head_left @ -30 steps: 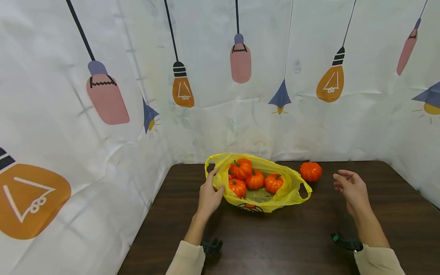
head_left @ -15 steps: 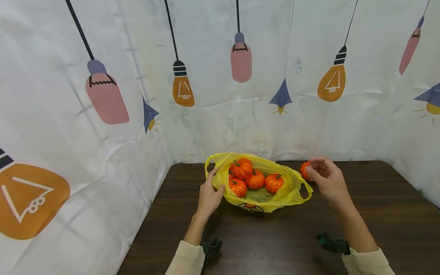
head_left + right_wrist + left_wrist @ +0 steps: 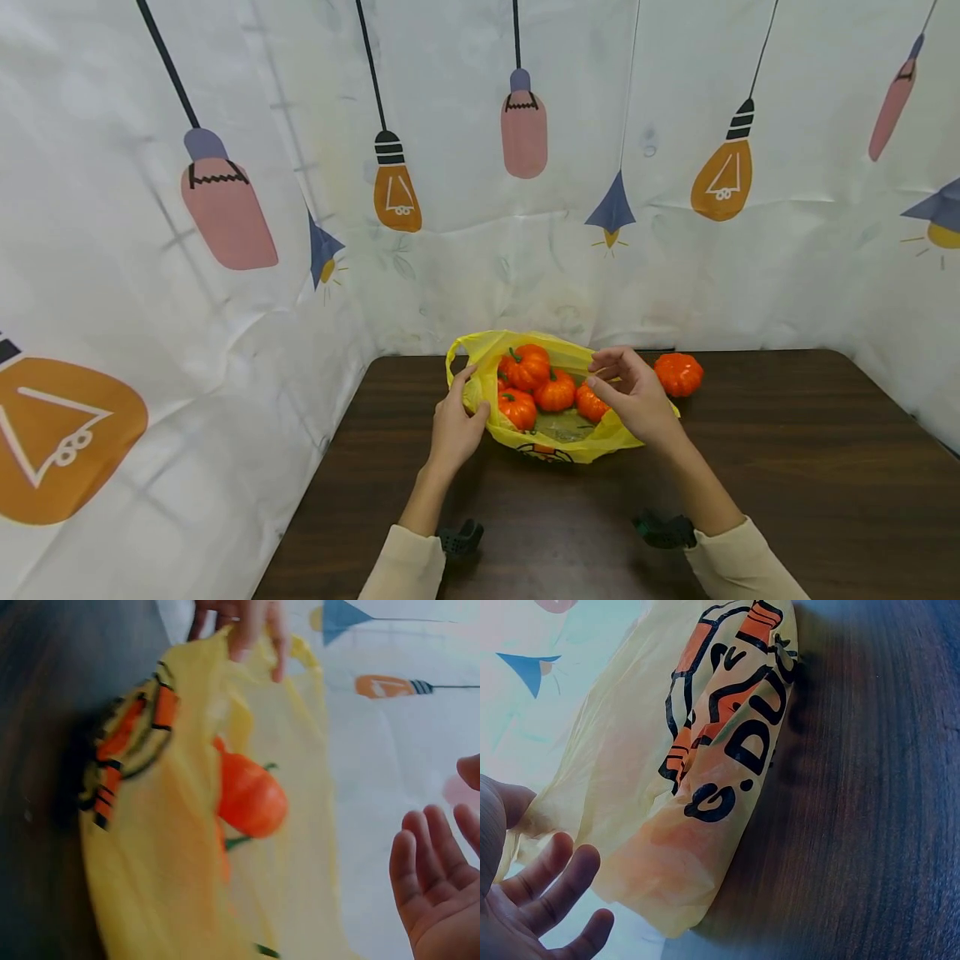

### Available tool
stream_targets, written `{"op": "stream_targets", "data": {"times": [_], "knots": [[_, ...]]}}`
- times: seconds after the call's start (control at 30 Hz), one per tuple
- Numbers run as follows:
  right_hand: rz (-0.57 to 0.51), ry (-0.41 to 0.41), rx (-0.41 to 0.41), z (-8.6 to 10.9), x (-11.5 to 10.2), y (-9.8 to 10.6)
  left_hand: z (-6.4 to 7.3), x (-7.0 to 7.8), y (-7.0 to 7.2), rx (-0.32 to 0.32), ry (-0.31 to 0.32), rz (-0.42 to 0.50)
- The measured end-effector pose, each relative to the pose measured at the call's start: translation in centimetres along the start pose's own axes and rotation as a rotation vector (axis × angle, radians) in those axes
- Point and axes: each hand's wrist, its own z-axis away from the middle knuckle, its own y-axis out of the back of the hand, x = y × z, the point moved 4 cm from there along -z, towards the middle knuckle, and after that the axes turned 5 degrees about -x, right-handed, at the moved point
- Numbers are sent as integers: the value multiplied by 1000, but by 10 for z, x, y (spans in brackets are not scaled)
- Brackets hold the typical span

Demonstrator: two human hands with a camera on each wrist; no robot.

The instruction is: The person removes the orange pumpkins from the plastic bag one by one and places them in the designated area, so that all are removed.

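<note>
A yellow plastic bag point(image 3: 525, 435) with a printed design lies open on the dark table, holding several small orange pumpkins point(image 3: 555, 392). At the bag's left rim, my left hand point(image 3: 457, 421) holds the plastic by its thumb and fingers. In the right wrist view, the left fingers point(image 3: 255, 630) reach over the bag's upper edge. My right hand point(image 3: 633, 398) hovers over the right side of the bag, fingers relaxed and nothing in them; it covers part of the rim and one pumpkin. Right behind it, one more pumpkin point(image 3: 678, 374) sits on the table outside the bag.
The dark wooden table point(image 3: 810, 467) ends at a white wall covering point(image 3: 465, 275) printed with lamps and bulbs, behind and on both sides. Black bands are on both wrists.
My right hand has swung left from the table's right side, past the loose pumpkin, to above the bag. The left hand and the bag have stayed put.
</note>
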Motion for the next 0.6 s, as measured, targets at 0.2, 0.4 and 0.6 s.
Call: {"op": "stream_targets", "data": {"times": [0.2,0.4,0.6], "knots": [[-28,-70,-28,-10,25,-26,1,0,1,-4,0,2],[-49,-158,-37,-18,49,-47,1,-1,1,-7,9,8],[-22,-233,-39,-29,63,-60,1,1,1,-8,3,11]]}}
